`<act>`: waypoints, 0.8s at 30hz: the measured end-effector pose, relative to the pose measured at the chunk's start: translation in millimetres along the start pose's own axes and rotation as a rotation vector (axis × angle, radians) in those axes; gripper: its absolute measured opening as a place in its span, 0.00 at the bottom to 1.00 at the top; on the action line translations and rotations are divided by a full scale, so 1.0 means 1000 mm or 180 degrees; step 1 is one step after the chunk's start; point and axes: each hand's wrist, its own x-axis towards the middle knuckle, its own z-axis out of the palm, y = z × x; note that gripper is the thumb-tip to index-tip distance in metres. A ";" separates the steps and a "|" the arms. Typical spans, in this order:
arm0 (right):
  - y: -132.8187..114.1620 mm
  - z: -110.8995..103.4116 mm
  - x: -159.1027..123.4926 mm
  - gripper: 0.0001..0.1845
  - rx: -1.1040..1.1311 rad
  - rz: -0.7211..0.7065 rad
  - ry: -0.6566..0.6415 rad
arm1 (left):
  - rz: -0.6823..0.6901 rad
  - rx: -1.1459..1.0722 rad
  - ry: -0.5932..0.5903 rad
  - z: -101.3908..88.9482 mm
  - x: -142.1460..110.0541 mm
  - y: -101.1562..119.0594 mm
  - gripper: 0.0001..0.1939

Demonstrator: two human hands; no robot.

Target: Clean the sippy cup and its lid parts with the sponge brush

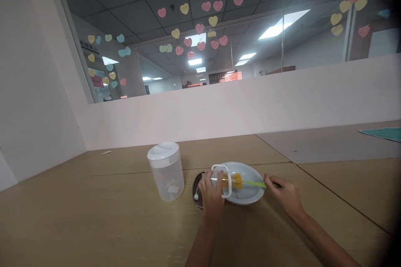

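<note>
My left hand (212,190) is closed around a clear container (214,177), tipped on its side with its opening toward the right. A white loop-shaped piece (229,183) stands around or beside its open end; I cannot tell how it is attached. My right hand (285,192) grips the light green handle of a brush (254,184). The brush's yellow head (236,181) sits at the container's mouth, partly inside. Under both lies a white bowl (244,200). A dark round lid-like piece (198,200) is partly hidden behind my left hand.
To the left stands a translucent plastic pitcher (169,177) with a white lid. A teal cloth (384,133) lies at the far right of the wooden table (94,217). At the back, a small flat light piece (107,152) rests near the white wall (188,112) below a window.
</note>
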 end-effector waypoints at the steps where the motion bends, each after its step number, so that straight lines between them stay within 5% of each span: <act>1: -0.004 0.001 -0.002 0.26 0.0008 -0.0189 -0.0027 | 0.0177 0.0009 -0.0046 0.001 -0.001 0.003 0.27; 5: -0.015 0.004 -0.007 0.27 0.0066 -0.0590 -0.0106 | 0.0684 0.0059 0.0101 0.002 0.000 0.005 0.25; 12: 0.000 0.002 0.002 0.28 -0.0148 -0.0282 0.0124 | 0.0129 0.0619 0.0105 -0.001 0.008 -0.010 0.22; 20: 0.020 -0.012 0.017 0.27 -0.0905 0.0897 -0.0076 | -0.0526 0.0566 -0.0071 -0.011 0.012 -0.020 0.28; 24: 0.036 -0.018 0.026 0.29 -0.1016 0.1479 -0.0417 | -0.1053 -0.0293 0.0180 -0.009 0.016 -0.020 0.25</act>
